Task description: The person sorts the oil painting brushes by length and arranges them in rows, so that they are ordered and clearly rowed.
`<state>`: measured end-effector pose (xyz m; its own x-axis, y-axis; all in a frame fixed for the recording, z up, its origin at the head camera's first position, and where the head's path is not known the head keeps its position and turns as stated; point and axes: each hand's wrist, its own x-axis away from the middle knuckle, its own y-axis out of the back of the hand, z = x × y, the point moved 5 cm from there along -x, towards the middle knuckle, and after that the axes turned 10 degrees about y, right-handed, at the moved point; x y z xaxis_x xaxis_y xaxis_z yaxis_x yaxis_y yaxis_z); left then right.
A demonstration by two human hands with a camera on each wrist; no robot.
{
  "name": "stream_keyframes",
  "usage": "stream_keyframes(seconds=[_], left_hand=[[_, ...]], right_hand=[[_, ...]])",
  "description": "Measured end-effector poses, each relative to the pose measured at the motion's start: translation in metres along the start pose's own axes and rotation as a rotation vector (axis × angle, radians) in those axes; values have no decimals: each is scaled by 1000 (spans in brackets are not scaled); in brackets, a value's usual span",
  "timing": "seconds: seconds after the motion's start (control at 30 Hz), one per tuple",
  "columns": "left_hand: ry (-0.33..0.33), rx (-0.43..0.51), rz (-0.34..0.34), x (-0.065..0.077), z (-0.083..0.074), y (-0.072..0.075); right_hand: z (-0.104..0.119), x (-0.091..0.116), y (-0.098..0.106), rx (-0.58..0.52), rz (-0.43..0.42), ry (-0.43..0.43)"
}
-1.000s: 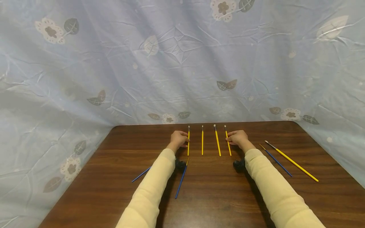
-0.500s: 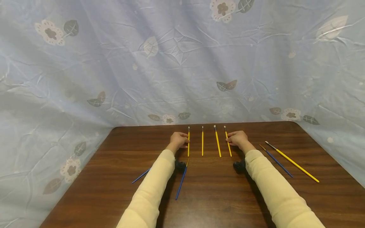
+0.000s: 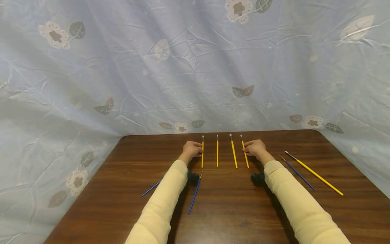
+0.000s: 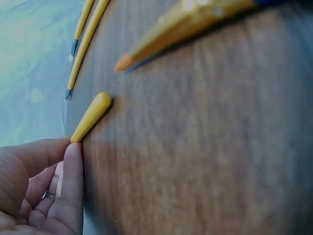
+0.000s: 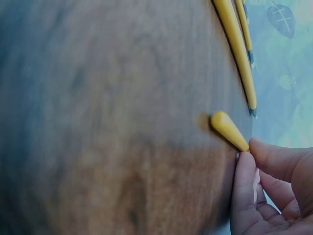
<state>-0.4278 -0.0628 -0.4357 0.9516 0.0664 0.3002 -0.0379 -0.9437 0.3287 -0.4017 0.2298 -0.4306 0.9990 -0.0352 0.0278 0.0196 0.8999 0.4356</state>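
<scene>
My left hand [image 3: 192,149] pinches a yellow paintbrush [image 3: 202,161] between thumb and finger. In the left wrist view the rounded handle end [image 4: 95,112] pokes out past the fingertips. Another yellow paintbrush [image 3: 246,161] is pinched by my right hand [image 3: 255,148], its handle end [image 5: 226,126] showing in the right wrist view. Both brushes lie along the table, white bristles toward the far edge. Between the hands are two more yellow paintbrushes, a thin one [image 3: 217,154] and a thicker one [image 3: 233,152], roughly side by side and untouched.
A blue paintbrush [image 3: 195,196] lies beside my left forearm, and another [image 3: 150,188] is partly covered by that sleeve. On the right, a blue paintbrush [image 3: 300,176] and a long yellow one [image 3: 320,178] lie slanted. A patterned curtain [image 3: 195,84] hangs behind the wooden table [image 3: 225,217].
</scene>
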Motion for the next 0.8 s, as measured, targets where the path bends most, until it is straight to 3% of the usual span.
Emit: stream_keyframes(seconds=[0.57,0.8], left_hand=[[-22,-4,6,-7,2,0],[-46,-5,2,-4,1,-1]], right_hand=[[3,3,-2,0,-32,43],[1,0,-1,-19,-40,35]])
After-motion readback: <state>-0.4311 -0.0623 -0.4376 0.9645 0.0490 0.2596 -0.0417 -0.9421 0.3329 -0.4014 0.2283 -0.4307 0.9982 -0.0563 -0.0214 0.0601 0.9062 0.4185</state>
